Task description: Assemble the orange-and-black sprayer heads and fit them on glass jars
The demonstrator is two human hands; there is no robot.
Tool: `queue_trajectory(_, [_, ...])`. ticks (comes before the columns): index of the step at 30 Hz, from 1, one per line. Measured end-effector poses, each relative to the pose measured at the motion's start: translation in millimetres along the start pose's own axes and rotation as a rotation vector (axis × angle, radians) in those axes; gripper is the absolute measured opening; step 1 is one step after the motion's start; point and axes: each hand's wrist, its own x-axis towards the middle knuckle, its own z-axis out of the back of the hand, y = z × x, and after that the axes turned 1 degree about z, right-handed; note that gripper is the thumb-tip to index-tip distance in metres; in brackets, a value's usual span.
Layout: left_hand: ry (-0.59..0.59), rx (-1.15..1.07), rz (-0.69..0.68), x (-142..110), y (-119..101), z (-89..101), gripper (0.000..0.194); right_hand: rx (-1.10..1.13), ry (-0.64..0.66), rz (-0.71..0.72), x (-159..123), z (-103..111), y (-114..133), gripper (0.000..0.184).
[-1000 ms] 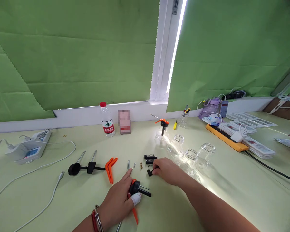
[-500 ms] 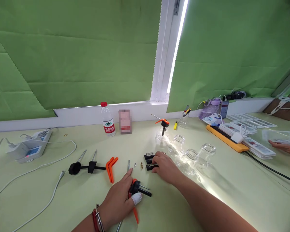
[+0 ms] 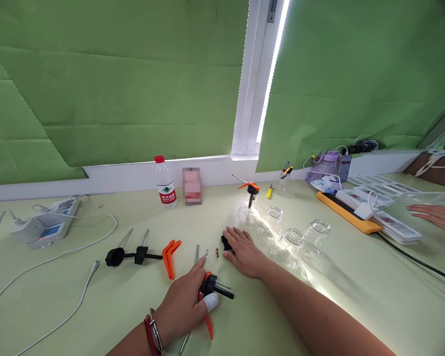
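Tabletop (image 3: pixel 259 316) separates left hand (image 3: pixel 184 298), clamped on black stopper (image 3: pixel 208 285), from right hand (image 3: pixel 247 255), fingers apart.

1. The left hand (image 3: pixel 183 299) has a white wrap (image 3: pixel 211 301) around its thumb, smooth and snug, covering the tip.
2. Two bands circle the left wrist: a red bracelet (image 3: pixel 150 333), soft like cord, and a silver bracelet (image 3: pixel 155 330), narrow, shiny and rounded.
3. The right hand (image 3: pixel 246 253) wears what looks like a thin ring (image 3: pixel 244 237), too small to make out in detail.
4. Both forearms are bare.
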Motion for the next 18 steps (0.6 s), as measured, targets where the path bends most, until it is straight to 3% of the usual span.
queue_trajectory(9, [0.002,-0.079,-0.061,-2,8,-2.9,0.016,-0.002,-0.013,0.048,-6,2,0,0.064])
queue_trajectory(12, [-0.058,-0.145,-0.088,-3,7,-1.6,0.017,0.027,-0.128,0.089,-10,9,9,0.058])
queue_trajectory(15, [-0.103,-0.219,-0.078,-5,3,0.6,0.021,0.129,-0.232,0.175,-18,19,24,0.040])
queue_trajectory(18, [-0.128,-0.315,-0.045,-4,0,1.7,0.021,0.348,-0.006,0.162,-26,21,35,0.042])
